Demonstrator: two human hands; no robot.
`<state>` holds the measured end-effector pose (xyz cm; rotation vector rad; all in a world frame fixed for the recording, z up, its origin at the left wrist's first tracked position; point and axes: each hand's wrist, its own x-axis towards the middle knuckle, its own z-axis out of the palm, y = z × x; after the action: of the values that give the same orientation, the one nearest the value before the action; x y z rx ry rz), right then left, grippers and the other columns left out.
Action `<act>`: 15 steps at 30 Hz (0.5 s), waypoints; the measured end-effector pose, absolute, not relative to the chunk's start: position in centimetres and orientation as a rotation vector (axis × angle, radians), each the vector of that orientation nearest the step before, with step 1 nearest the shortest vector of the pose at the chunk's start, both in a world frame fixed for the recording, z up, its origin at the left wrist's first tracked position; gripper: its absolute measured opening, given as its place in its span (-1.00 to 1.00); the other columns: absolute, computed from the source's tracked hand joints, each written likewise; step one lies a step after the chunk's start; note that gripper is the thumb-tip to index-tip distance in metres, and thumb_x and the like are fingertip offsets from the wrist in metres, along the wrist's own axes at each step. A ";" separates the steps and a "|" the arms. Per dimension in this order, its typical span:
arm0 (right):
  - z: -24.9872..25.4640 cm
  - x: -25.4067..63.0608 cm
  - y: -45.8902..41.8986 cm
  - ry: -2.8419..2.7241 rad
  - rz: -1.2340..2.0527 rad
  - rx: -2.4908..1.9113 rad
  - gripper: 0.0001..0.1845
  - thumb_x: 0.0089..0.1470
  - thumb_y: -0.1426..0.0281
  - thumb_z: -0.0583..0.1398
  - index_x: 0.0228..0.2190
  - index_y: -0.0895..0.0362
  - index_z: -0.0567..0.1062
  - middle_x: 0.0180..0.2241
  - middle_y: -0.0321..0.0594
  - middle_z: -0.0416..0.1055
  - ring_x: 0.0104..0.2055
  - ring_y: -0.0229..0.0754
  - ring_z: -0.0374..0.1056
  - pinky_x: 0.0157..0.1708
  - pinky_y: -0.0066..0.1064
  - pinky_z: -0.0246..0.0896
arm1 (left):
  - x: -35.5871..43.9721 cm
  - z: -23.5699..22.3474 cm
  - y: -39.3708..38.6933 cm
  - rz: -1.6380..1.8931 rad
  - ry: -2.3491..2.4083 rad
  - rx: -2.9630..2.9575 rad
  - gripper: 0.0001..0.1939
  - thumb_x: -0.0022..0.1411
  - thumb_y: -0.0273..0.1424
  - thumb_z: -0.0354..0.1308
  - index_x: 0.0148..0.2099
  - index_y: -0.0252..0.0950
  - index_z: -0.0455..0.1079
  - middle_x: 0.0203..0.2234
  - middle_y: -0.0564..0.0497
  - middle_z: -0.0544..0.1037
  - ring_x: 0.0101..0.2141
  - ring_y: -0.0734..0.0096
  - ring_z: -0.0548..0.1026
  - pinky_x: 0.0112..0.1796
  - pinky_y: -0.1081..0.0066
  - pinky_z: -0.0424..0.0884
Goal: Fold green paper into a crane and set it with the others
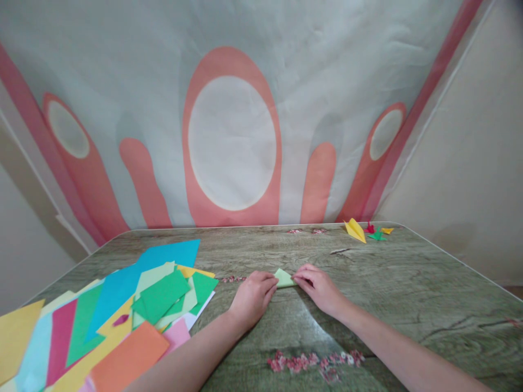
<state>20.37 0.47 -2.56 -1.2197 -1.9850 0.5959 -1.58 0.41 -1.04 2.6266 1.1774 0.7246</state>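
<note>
A small pale-green piece of folded paper point(284, 278) lies between my hands near the middle of the table, with a pointed corner facing away from me. My left hand point(254, 296) is closed at its left end, fingertips pressed on the edge. On the opposite end, my right hand point(316, 286) pinches the corner between thumb and fingers. The near edge of the paper runs straight from one hand to the other; parts of both ends are hidden under my fingers.
Coloured paper sheets point(161, 296) lie in a spread pile at the left, beside my left forearm. At the far right are a yellow paper plane point(355, 231) and small red point(370, 227) and green folded paper pieces point(377, 234). A printed backdrop point(294, 109) stands behind the wood-patterned table point(408, 294).
</note>
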 end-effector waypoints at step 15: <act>-2.5 20.0 -0.2 -2.097 0.435 -1.156 -0.77 0.14 0.33 0.08 -0.21 0.04 0.51 -0.28 -0.17 0.35 -0.20 -0.15 0.27 -0.17 -0.31 0.18 | -1.4 -0.9 0.3 0.699 1.212 2.627 -0.74 0.27 -0.42 -0.07 -0.09 -0.22 0.41 -0.22 -0.02 0.48 -0.19 0.33 0.38 -0.13 0.34 0.34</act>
<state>19.96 -0.17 -2.45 -1.1561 -2.0972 0.4348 -1.43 0.34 -0.92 2.6272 1.2123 0.6988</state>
